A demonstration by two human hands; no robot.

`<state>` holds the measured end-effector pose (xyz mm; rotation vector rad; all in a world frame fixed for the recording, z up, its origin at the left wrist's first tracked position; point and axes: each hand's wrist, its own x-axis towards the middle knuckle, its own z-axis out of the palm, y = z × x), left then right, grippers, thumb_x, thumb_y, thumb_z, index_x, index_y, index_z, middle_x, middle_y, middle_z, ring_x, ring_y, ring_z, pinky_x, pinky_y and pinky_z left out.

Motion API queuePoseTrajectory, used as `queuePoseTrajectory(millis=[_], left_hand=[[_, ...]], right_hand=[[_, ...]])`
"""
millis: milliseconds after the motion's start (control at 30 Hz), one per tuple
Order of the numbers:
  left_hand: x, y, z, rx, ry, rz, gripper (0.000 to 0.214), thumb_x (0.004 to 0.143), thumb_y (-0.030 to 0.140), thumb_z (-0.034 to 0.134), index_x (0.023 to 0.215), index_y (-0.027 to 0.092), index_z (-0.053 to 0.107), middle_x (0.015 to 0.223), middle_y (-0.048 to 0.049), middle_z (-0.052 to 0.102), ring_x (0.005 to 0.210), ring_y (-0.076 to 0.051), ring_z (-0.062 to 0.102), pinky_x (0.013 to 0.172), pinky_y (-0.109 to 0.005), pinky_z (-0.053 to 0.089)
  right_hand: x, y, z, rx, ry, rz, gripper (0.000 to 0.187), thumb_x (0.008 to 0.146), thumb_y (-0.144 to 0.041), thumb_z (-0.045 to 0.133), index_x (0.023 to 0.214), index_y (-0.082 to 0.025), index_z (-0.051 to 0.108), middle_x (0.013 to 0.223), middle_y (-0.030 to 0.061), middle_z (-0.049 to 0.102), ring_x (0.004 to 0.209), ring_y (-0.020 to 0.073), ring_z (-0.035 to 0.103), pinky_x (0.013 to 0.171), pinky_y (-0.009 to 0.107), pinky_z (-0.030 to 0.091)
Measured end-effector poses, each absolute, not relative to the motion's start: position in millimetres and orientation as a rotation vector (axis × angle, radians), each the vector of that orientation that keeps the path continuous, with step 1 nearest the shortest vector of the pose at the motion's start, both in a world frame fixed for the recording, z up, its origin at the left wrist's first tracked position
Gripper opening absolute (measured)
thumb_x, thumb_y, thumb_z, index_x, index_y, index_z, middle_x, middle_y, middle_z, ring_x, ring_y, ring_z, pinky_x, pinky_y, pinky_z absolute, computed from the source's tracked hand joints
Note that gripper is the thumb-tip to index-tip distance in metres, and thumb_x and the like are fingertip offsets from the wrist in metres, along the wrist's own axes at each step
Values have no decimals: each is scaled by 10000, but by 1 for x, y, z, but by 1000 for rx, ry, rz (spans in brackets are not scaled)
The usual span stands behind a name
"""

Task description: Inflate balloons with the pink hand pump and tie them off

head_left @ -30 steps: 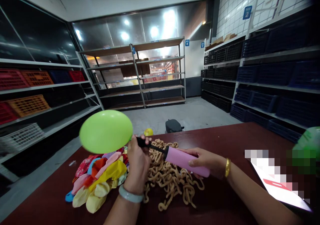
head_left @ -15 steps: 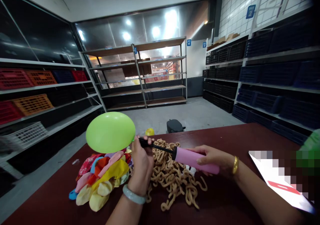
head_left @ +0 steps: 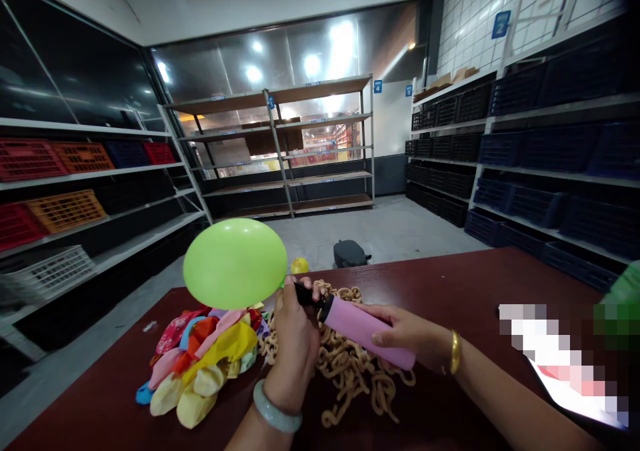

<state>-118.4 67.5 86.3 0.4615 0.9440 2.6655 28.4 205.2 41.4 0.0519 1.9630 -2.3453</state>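
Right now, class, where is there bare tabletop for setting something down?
Bare tabletop shows beyond the right forearm, left of the bright panel, and also left of the limp balloons. The middle is crowded: limp balloons beside tan coils, with the left hand, right hand and pink pump overlapping them in view.

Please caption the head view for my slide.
Left hand on black nozzle beside green balloon, right hand around pink pump.

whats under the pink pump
Under the pink pump, held in the right hand, a tangle of tan cords shows on the dark red table. Whatever lies directly behind the pump and hand is covered; whether pump and cords touch, I cannot tell.
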Motion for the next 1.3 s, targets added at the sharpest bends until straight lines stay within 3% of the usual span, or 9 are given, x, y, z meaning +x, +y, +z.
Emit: queuePoseTrajectory(millis=[167,300,567,1000,1300], left_hand=[[-154,42,104,471,973,2800,178,821,296,620,823,202,469,647,39,512,506,-92,450,595,-272,440],[-178,26,110,446,1000,2909,164,815,285,616,832,200,477,640,43,505,516,-95,452,618,-289,454],[-157,55,90,453,924,2783,196,837,345,602,869,212,462,670,38,512,520,-92,454,638,-288,462],[-115,80,66,475,993,2649,237,830,376,617,820,209,449,659,35,530,498,-93,474,547,-246,411],[-174,43,95,439,969,2878,193,816,321,613,814,199,464,623,45,519,504,-92,479,642,-297,478]], right_hand=[[35,220,38,-18,1864,-2313,772,700,-343,787,1393,-226,467,997,79,630,745,140,618,543,193,512],[43,236,39,29,1861,-2254,809,678,-326,795,1402,-206,457,1075,107,627,766,137,617,551,183,506],[39,237,32,83,1989,-2235,793,703,-359,771,1411,-222,442,990,75,654,688,129,619,524,202,515],[27,221,29,42,1971,-2290,722,735,-376,762,1379,-225,473,975,62,633,756,145,624,574,216,528],[56,250,41,104,1849,-2240,742,764,-356,725,1419,-203,411,913,72,653,593,108,608,477,188,496]])
